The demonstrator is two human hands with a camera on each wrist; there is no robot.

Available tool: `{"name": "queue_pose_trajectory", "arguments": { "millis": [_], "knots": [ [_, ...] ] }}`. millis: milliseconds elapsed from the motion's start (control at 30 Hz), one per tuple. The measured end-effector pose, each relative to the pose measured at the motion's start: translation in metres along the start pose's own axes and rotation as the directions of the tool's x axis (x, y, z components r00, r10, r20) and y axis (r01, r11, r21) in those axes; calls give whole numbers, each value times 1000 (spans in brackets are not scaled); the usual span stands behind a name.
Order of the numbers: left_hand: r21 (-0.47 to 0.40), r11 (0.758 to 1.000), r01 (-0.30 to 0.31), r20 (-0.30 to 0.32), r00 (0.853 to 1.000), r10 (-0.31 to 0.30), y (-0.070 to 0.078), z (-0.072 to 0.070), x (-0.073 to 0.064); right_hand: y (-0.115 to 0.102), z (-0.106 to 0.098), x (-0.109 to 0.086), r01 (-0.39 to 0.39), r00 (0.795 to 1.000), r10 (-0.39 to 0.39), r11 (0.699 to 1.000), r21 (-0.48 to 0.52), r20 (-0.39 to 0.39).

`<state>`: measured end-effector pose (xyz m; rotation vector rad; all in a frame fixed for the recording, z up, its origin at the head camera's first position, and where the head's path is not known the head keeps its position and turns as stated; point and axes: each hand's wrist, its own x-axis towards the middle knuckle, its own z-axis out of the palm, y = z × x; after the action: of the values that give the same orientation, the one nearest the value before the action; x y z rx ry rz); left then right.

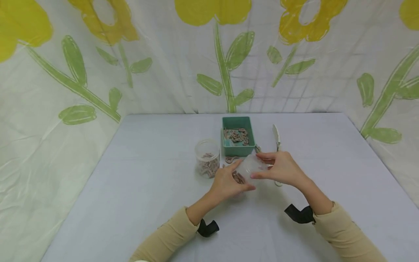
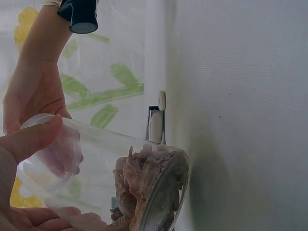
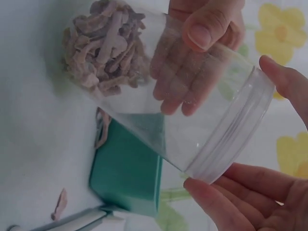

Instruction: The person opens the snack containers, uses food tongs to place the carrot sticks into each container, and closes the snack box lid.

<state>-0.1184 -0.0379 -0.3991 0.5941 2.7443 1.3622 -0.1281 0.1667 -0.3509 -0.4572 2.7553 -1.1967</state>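
Observation:
A clear plastic jar [image 3: 192,130], partly filled with brownish-grey strips [image 3: 106,48], is tilted just above the table between both hands. My left hand [image 1: 226,185] grips the jar's body, with the thumb on one side and the fingers on the other. At its mouth is a translucent lid [image 3: 233,130], pinched at the rim between the thumb and fingers of my right hand [image 1: 284,169]. The strips lie at the jar's bottom end in the left wrist view. Whether the lid is fully seated cannot be told.
A second clear jar [image 1: 207,154] of similar strips stands left of the hands. Behind them is a green box [image 1: 239,151] with more strips inside. A loose strip [image 1: 231,159] lies before the box. To the right lies a long pale tool [image 1: 276,136], partly hidden by my right hand.

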Motion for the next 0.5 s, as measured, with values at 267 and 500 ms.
{"name": "queue_pose_trajectory", "arguments": {
  "millis": [267,500],
  "knots": [
    [10,1000,5,-13,1000,-5,9,2,9,-9,-5,2,3,993,-16,994,-109,-120],
    [-76,997,-11,12,1000,12,0,12,21,-17,3,9,-12,993,-17,969,-245,-117]
  ]
}}
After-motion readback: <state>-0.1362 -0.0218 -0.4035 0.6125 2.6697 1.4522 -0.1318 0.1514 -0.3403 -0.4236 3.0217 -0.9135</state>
